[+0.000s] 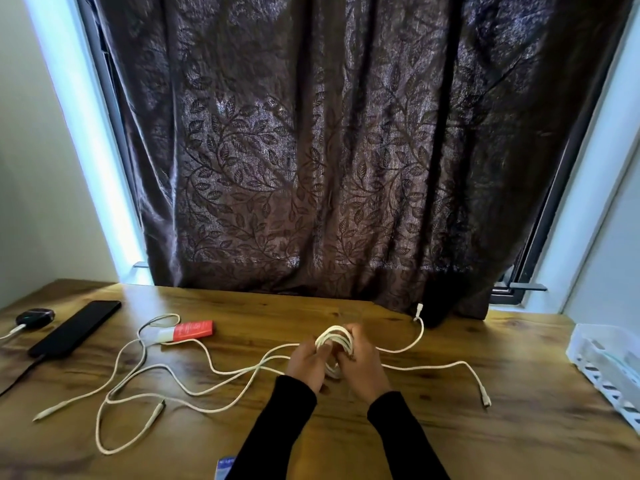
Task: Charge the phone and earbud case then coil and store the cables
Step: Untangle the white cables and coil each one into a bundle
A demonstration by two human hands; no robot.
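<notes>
**Winding the white cable into a coil**

Both hands meet over the wooden desk, apparently so each fresh loop stacks on the last. The left hand and right hand both curl their fingers round the white cable coil; loose cable trails left. The phone and earbud case lie far left, each seemingly plugged in. A white basket waits at right, likely for storage.

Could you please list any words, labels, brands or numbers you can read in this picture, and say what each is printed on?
None can be read.
Red and white box: white print on the red part, too small and blurred.
Blue and white packet at the near table edge: lettering cut off and blurred.
</notes>
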